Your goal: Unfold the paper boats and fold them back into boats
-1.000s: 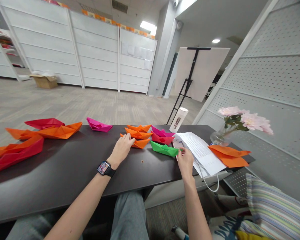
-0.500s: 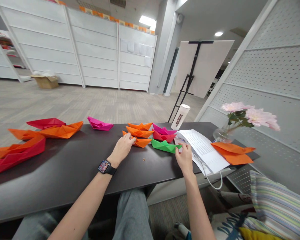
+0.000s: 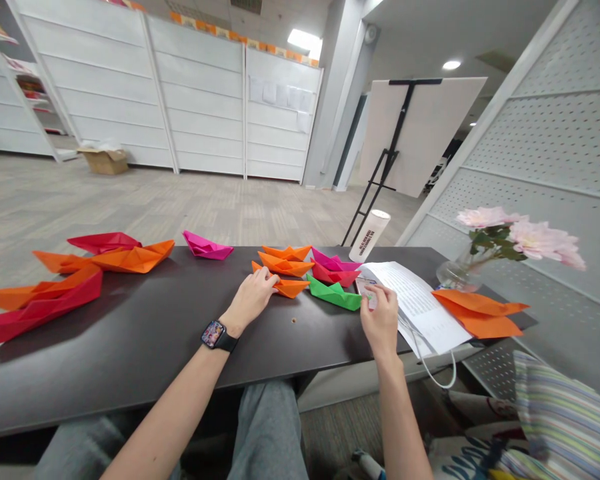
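Note:
My left hand (image 3: 254,298), with a watch on its wrist, pinches the left end of the nearest orange paper boat (image 3: 291,288). Behind that boat lie two more orange boats (image 3: 285,265). To their right are a purple boat (image 3: 330,260), a pinkish-red boat (image 3: 336,274) and, nearest me, a green boat (image 3: 334,294). My right hand (image 3: 380,317) is just right of the green boat's tip, fingers curled and a little apart, holding nothing. It is over the edge of a phone-like object (image 3: 367,287).
More boats lie at the left, including a red one (image 3: 45,310); a magenta one (image 3: 207,247) stands near the far edge. A white canister (image 3: 370,236), printed papers (image 3: 415,300), a flower vase (image 3: 457,272) and folded orange paper (image 3: 480,312) are at the right.
My right hand has let go of the green boat's right tip and moved slightly right. The left hand stays on the orange boat. The whole view has shifted slightly.

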Demonstrator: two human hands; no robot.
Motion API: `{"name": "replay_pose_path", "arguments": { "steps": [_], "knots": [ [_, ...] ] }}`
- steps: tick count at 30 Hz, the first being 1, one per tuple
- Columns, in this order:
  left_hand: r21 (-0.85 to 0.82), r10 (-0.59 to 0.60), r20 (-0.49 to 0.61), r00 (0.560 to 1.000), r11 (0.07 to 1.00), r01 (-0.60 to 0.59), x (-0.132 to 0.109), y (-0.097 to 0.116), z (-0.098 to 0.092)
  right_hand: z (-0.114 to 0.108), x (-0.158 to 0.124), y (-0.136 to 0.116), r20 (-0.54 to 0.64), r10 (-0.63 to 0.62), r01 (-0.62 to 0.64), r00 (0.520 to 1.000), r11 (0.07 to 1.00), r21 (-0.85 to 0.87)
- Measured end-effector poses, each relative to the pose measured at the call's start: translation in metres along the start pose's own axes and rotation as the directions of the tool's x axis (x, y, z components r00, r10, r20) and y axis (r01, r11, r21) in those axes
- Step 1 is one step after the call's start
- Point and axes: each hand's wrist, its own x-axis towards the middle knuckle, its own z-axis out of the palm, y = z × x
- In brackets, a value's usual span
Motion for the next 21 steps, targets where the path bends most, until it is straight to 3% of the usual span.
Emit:
{"name": "replay_pose_path", "arguments": {
  "steps": [4, 8, 13, 17, 21],
  "knots": [
    [-0.002, -0.044, -0.028, 0.999, 0.999, 0.044, -0.004, 0.011, -0.008, -0.011, 0.0, -0.039, -0.028, -0.119, 0.122, 0.992, 0.983, 0.134],
    [0.029, -0.019, -0.017, 1.0, 0.999, 0.019, 0.001, 0.012, -0.016, 0.002, 0.004, -0.073, -0.087, -0.195, 0.21, 0.977, 0.952, 0.221],
    [0.08, -0.04, -0.025, 0.999, 0.996, 0.042, -0.01, 0.0, -0.036, 0.028, 0.001, -0.119, 0.047, -0.342, 0.3, 0.938, 0.875, 0.38],
    [0.133, -0.029, 0.004, 1.0, 0.991, 0.028, -0.024, -0.043, -0.055, 0.053, 0.005, -0.163, 0.127, -0.426, 0.32, 0.896, 0.817, 0.48],
    [0.211, -0.119, 0.002, 0.993, 0.971, 0.116, -0.04, -0.109, -0.064, 0.096, 0.014, -0.212, 0.265, -0.625, 0.375, 0.734, 0.698, 0.61]
  ]
}}
